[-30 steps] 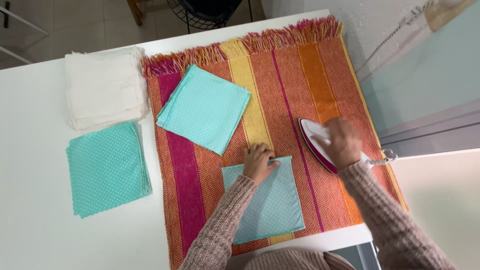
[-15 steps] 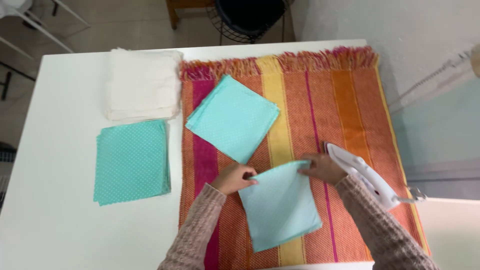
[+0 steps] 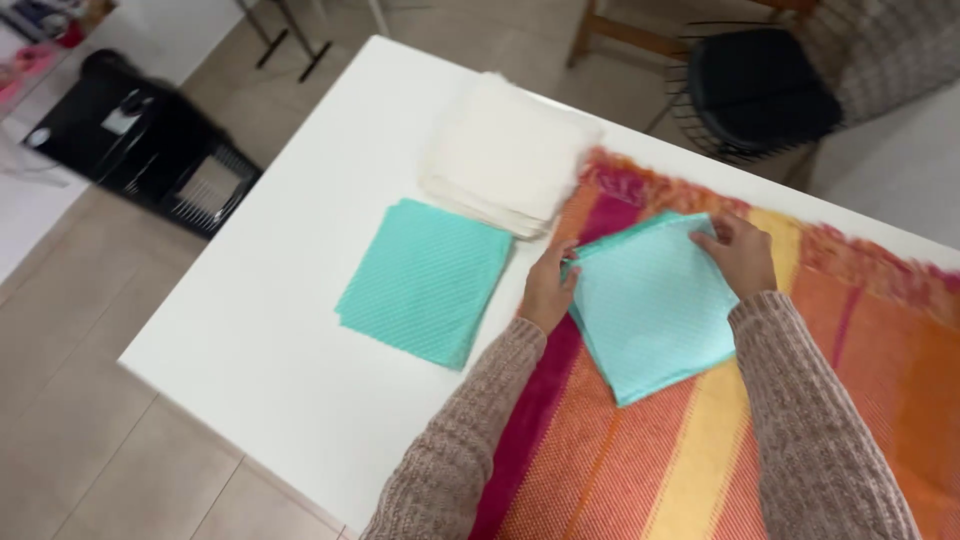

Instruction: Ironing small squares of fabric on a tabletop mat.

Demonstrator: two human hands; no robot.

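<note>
Fingers of both hands pinch the folded teal cloth (image 3: 655, 300) at its far edge: left hand (image 3: 548, 290) grasps the left corner, thumb on top, fingers tucked at the fold; right hand (image 3: 742, 255) clamps the upper right corner, fingertips curled over the edge. Both sleeves are knitted, brownish. Cloth sits on the striped woven mat (image 3: 800, 430), lying over the magenta, orange and yellow bands, turned at an angle to the stripes, near corner pointing toward the person. It looks doubled over, layers showing at the left edge, with a fine dotted weave. Judgement: light, soft, limp fabric; it would sag if lifted by one point, so the corners or a full edge are the sensible places to take hold, as both hands do. Not slippery, not fragile; layers may slide apart if only the top one is pinched. Mat under it looks coarse, likely to give some grip. Just left of the left hand, apart from it, a second teal cloth (image 3: 428, 280) lies flat on the white surface (image 3: 280, 330), off the mat. Beyond it, a stack of white folded cloths (image 3: 505, 155) rests partly against the mat's fringed far edge (image 3: 650, 185). Farther off: a black wire chair (image 3: 755, 90) past the surface, a dark box-like object (image 3: 150, 150) on the tiled floor to the left, blurred.
</note>
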